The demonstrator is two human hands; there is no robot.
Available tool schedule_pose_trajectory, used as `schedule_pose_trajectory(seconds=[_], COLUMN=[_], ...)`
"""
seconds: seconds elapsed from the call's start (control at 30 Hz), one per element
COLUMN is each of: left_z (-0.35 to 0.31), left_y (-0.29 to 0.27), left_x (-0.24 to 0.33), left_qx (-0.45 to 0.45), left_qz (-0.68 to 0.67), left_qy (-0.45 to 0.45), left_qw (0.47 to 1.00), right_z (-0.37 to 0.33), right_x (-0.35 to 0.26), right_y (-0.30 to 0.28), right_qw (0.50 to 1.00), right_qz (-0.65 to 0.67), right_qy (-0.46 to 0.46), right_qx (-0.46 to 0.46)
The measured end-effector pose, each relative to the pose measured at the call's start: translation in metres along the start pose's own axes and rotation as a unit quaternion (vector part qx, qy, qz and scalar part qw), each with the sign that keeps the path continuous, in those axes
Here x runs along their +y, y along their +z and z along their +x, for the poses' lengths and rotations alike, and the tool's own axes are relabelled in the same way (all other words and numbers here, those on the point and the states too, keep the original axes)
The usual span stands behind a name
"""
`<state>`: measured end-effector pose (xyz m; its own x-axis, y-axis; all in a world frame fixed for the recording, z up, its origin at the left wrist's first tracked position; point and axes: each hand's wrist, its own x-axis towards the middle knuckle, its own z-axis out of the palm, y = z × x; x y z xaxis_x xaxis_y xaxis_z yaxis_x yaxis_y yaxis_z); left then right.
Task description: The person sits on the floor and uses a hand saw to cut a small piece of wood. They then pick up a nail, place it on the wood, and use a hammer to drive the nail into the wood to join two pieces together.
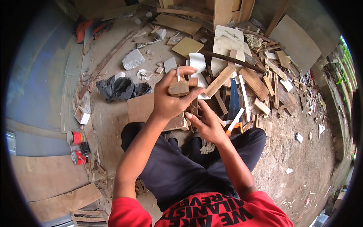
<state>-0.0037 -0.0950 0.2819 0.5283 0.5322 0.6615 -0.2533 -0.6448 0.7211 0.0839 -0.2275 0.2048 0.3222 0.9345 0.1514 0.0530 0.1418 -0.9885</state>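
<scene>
In front of my lap, my left hand (168, 94) is closed round a brown wooden block (178, 89) with a rounded end. A thin, pale metal-looking strip (178, 74) stands up from it, and a smaller wood piece (193, 82) shows beside it. Lower and to the right, my right hand (207, 123) pinches a dark wood piece (194, 106) between thumb and fingers. Whether this piece is joined to the block is hidden by my fingers. Beyond my right hand lies a handsaw (234, 100) with a blue blade and an orange handle (235, 127).
Many wood offcuts (255, 83) are heaped ahead and to the right. A brown board (140, 109) lies by my left knee, near a black plastic bag (119, 87) and a white foam chunk (133, 59). Red-labelled cans (78, 138) stand at the left.
</scene>
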Motion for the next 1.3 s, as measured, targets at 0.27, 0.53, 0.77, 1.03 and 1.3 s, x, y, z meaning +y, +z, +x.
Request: schedule_pose_trajectory(seconds=[0.27,0.53,0.77,1.03,1.3], left_z=[-0.006,-0.007,0.009,0.000,-0.002], left_y=[-0.010,-0.023,-0.043,-0.044,-0.062], left_x=[-0.005,0.001,-0.006,-0.020,-0.025], left_qx=[-0.006,-0.046,-0.055,-0.056,0.003], left_qz=[-0.062,-0.055,0.090,-0.004,0.119], left_qy=[-0.005,0.006,-0.017,-0.137,-0.079], left_qw=[0.998,0.997,0.994,0.989,0.990], right_z=[-0.001,-0.003,-0.012,-0.007,0.005], right_x=[-0.001,0.005,0.001,-0.020,-0.019], right_y=[-0.011,-0.017,-0.015,-0.009,-0.006], right_qw=[1.000,1.000,0.984,0.889,0.820], right_qz=[0.022,-0.017,0.149,0.405,0.533], right_qy=[-0.009,-0.019,0.096,0.192,0.172], right_qx=[0.014,0.010,-0.015,-0.095,-0.114])
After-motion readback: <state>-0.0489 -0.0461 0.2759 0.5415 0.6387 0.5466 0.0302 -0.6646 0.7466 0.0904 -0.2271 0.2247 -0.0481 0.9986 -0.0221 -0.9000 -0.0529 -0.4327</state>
